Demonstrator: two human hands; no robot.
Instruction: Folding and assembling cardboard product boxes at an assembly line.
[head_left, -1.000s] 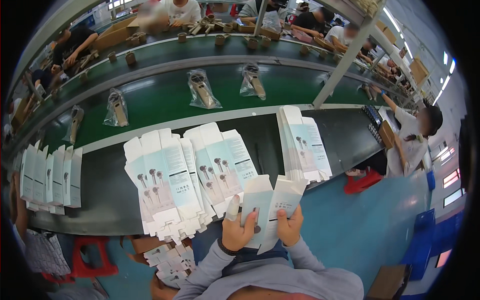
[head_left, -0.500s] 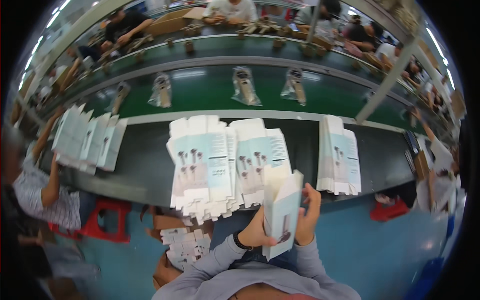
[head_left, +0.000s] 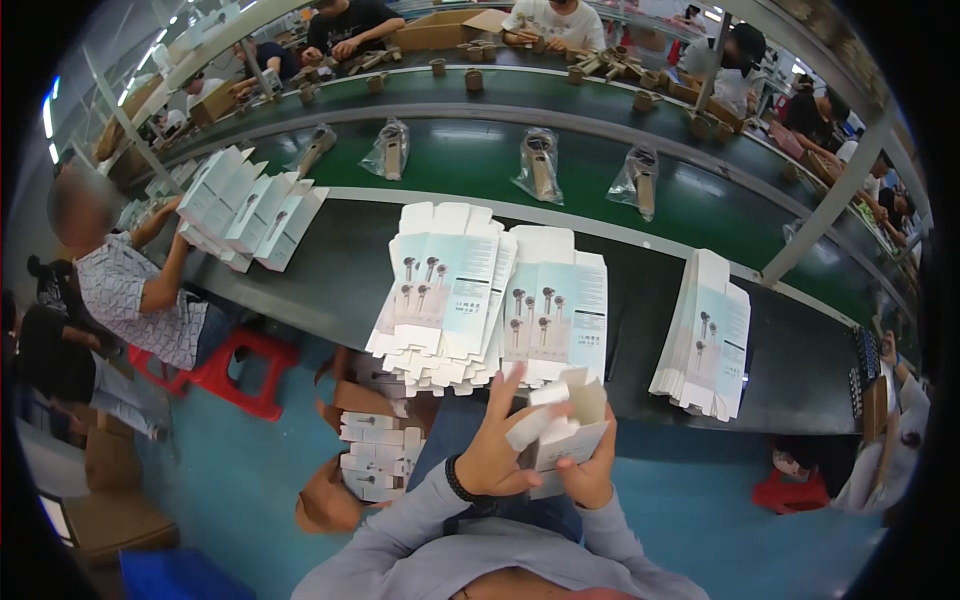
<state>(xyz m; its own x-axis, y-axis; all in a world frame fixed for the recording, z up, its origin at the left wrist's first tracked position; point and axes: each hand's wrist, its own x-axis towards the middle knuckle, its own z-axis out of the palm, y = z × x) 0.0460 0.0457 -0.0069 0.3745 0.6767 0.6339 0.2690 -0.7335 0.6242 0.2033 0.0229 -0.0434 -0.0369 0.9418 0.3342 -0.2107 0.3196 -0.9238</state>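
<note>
A small pale blue and white carton (head_left: pixel 568 447) is held upright in front of my chest, its top open and its flaps standing up. My right hand (head_left: pixel 590 470) grips its right side, the thumb across the front. My left hand (head_left: pixel 492 448) is at its left side, index finger raised and the other fingers around a white flap; they are partly blurred. Just beyond, on the dark bench, lie a thick stack of flat cartons (head_left: pixel 440 290) and a second stack (head_left: pixel 553 300) overlapping it, both printed with pictures of round-headed handheld devices.
Another flat-carton stack (head_left: pixel 705 335) lies to the right. Bagged round-headed devices (head_left: pixel 540 165) lie on the green conveyor belt (head_left: pixel 460 160). A co-worker (head_left: pixel 140 270) handles cartons at left, near a red stool (head_left: pixel 245 375). Below the bench, a brown box (head_left: pixel 330 505) holds folded cartons.
The carton has gone from tilted, side panel showing, to upright with its open top showing. My left hand has moved from its lower side up to the flaps. The view has turned left.
</note>
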